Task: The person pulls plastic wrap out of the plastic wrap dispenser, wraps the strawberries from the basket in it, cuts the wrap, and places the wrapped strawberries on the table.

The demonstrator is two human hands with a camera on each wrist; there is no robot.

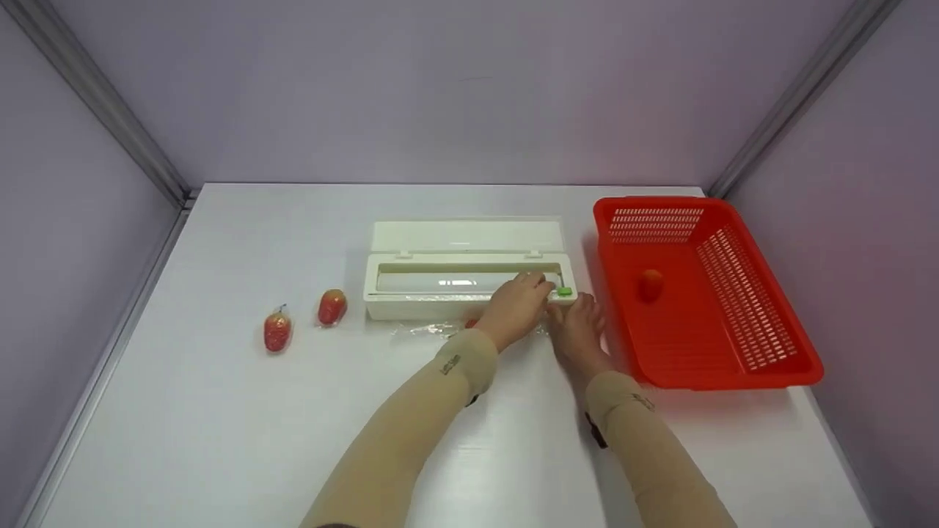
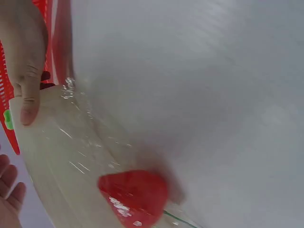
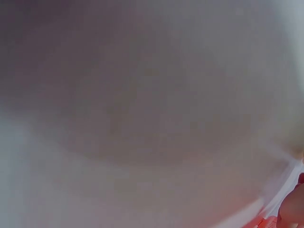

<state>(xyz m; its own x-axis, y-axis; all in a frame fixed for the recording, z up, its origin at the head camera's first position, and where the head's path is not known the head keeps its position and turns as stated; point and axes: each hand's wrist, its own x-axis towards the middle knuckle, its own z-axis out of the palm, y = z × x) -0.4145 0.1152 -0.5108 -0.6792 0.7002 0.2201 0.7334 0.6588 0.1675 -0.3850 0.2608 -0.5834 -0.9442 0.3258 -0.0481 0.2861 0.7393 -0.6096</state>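
Observation:
A white cling film dispenser [image 1: 411, 304] lies with its lid [image 1: 469, 236] raised and a film roll [image 1: 440, 281] inside. My left hand [image 1: 517, 308] reaches over its right part, fingers near the roll; in the left wrist view its fingertips [image 2: 9, 187] look relaxed and apart. My right hand [image 1: 579, 334] grips the dispenser's front right corner beside the green slider [image 1: 563, 291], thumb against the front face in the left wrist view. Clear film [image 1: 433, 330] hangs over the front. A red fruit [image 2: 135, 197] lies at the film, mostly hidden by my left arm in the head view.
Two red-yellow fruits [image 1: 332, 307] in clear wrap lie left of the dispenser. At the right stands a red plastic basket [image 1: 704, 352] with one reddish fruit [image 1: 651, 284] in it. Walls enclose the white table [image 1: 220, 425] at the back and sides. The right wrist view is mostly blurred.

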